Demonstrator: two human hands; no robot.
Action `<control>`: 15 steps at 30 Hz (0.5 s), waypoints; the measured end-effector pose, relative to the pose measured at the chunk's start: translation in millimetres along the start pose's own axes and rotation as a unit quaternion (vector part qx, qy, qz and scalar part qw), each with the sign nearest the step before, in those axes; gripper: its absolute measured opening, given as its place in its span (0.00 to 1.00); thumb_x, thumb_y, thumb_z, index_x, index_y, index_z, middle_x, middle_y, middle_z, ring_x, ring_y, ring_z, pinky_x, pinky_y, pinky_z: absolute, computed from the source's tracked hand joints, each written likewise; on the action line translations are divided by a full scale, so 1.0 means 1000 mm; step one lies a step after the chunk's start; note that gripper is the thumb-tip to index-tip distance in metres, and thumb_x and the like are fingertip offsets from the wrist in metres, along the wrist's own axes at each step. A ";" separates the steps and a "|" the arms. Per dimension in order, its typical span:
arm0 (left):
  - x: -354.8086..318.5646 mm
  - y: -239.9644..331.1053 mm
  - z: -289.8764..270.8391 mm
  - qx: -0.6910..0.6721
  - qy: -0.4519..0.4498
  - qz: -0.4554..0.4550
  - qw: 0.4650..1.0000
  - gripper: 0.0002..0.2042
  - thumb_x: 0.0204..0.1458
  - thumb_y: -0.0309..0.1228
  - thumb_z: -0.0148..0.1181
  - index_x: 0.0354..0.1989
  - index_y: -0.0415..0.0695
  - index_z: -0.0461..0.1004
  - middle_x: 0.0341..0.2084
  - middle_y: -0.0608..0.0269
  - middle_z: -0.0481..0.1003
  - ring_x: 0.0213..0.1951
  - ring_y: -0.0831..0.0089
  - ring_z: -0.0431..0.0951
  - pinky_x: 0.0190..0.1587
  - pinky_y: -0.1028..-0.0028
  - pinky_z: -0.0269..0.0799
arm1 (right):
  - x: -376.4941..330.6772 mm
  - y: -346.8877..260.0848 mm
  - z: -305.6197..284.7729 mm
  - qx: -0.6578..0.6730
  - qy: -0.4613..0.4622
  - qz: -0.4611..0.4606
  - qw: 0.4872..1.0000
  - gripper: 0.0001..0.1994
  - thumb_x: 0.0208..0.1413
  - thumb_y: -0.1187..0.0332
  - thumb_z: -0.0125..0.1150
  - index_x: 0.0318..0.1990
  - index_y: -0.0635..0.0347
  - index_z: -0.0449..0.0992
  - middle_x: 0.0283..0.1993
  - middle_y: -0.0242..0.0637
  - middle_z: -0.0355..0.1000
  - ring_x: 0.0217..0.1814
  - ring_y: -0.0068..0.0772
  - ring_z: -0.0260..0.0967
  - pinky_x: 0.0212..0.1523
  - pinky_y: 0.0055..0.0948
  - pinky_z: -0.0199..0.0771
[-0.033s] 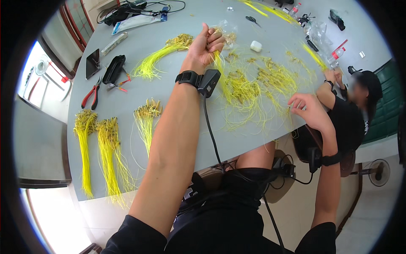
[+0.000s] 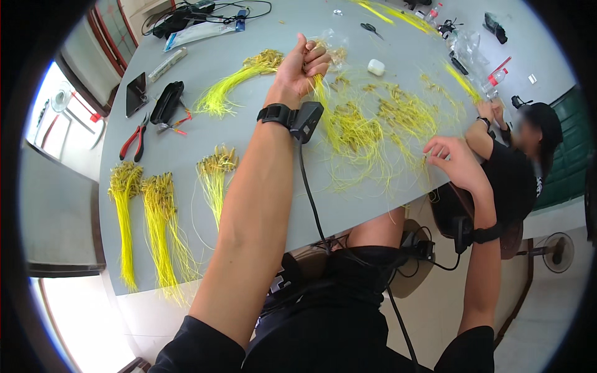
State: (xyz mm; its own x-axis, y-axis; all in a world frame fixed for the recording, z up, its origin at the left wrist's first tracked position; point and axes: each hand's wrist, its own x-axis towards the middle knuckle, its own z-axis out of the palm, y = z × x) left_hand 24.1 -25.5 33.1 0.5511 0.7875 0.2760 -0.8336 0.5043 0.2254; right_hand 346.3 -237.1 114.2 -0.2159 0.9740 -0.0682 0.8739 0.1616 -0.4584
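My left hand (image 2: 306, 65) is closed in a fist around a bundle of thin yellow strands (image 2: 319, 93), raised over the table; the strands hang out below the fist. Just under it spreads a tangled pile of yellow strands (image 2: 357, 127) with gold-coloured ends, and a second heap (image 2: 404, 112) lies to its right. My right hand (image 2: 460, 161) hovers by the table's right front edge, fingers curled and thumb close to them. Whatever sits at its fingertips is too small to make out. Left of my left hand lies a gathered yellow bundle (image 2: 239, 74).
Three sorted strand bundles (image 2: 127, 211) lie at the front left. Behind them are red-handled pliers (image 2: 134, 142), a black case (image 2: 168, 102) and a phone (image 2: 136, 93). A white case (image 2: 376, 67) and scissors (image 2: 371, 29) lie farther back. A co-worker (image 2: 519, 149) sits at right, handling yellow strands.
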 end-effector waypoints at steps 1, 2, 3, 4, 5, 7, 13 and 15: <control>0.000 0.000 0.000 0.002 -0.002 0.002 1.000 0.23 0.67 0.49 0.42 0.25 0.44 0.60 0.17 0.72 0.50 0.20 0.79 0.46 0.17 0.78 0.45 | 0.000 0.002 0.002 0.005 0.012 0.015 1.000 0.05 0.49 0.75 0.65 0.33 0.65 0.78 0.27 0.35 0.74 0.29 0.25 0.69 0.34 0.27 0.71; 0.000 0.000 0.001 -0.002 -0.019 -0.006 1.000 0.23 0.67 0.49 0.42 0.25 0.44 0.60 0.17 0.72 0.50 0.20 0.79 0.46 0.17 0.78 0.45 | 0.001 0.003 0.004 0.009 0.025 0.029 0.999 0.05 0.49 0.74 0.66 0.33 0.66 0.78 0.27 0.36 0.74 0.28 0.25 0.69 0.34 0.27 0.71; 0.000 0.000 0.001 -0.005 -0.019 -0.013 1.000 0.23 0.68 0.49 0.42 0.24 0.45 0.59 0.17 0.72 0.50 0.20 0.79 0.46 0.18 0.78 0.44 | 0.002 0.005 0.006 0.010 0.026 0.030 0.999 0.05 0.49 0.74 0.66 0.33 0.66 0.78 0.27 0.36 0.74 0.28 0.25 0.69 0.34 0.27 0.71; 0.000 0.000 0.001 -0.005 -0.036 -0.014 0.999 0.23 0.68 0.49 0.42 0.24 0.45 0.59 0.17 0.72 0.50 0.20 0.79 0.46 0.18 0.78 0.44 | 0.003 0.007 0.008 0.014 0.028 0.019 0.999 0.06 0.49 0.74 0.66 0.33 0.66 0.78 0.27 0.36 0.74 0.28 0.25 0.68 0.33 0.27 0.70; 0.000 -0.001 0.002 -0.002 -0.044 -0.018 0.999 0.23 0.68 0.49 0.42 0.24 0.45 0.59 0.17 0.72 0.50 0.20 0.79 0.47 0.17 0.78 0.45 | 0.004 0.008 0.010 0.017 0.029 0.020 0.999 0.07 0.49 0.73 0.67 0.33 0.66 0.78 0.27 0.36 0.74 0.28 0.25 0.68 0.33 0.27 0.70; 0.001 -0.001 0.002 0.002 -0.051 -0.022 0.998 0.23 0.68 0.48 0.43 0.24 0.45 0.59 0.17 0.72 0.49 0.20 0.79 0.47 0.17 0.78 0.45 | 0.005 0.012 0.012 0.018 0.034 0.012 0.999 0.07 0.48 0.73 0.68 0.33 0.66 0.78 0.27 0.36 0.74 0.28 0.24 0.67 0.33 0.26 0.69; 0.001 0.000 0.000 -0.007 -0.044 -0.027 0.999 0.21 0.68 0.46 0.44 0.25 0.44 0.60 0.17 0.72 0.50 0.19 0.79 0.47 0.17 0.78 0.46 | 0.011 0.012 0.009 0.096 0.028 -0.007 0.995 0.06 0.49 0.73 0.69 0.34 0.64 0.79 0.29 0.31 0.76 0.29 0.19 0.66 0.33 0.21 0.67; 0.001 -0.001 -0.001 -0.005 -0.044 -0.026 0.999 0.21 0.69 0.45 0.44 0.26 0.44 0.61 0.17 0.72 0.50 0.19 0.79 0.47 0.17 0.78 0.46 | 0.014 0.006 0.003 0.127 0.023 0.001 0.992 0.06 0.50 0.73 0.69 0.34 0.63 0.79 0.29 0.30 0.76 0.30 0.18 0.66 0.34 0.20 0.66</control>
State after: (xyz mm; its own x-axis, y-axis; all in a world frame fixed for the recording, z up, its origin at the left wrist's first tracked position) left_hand 25.0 -24.9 32.5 0.5950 0.7256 0.3456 -0.8034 0.5484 0.2319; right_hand 347.4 -223.1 107.8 -0.1892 0.9815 -0.0307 0.7355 0.1209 -0.6667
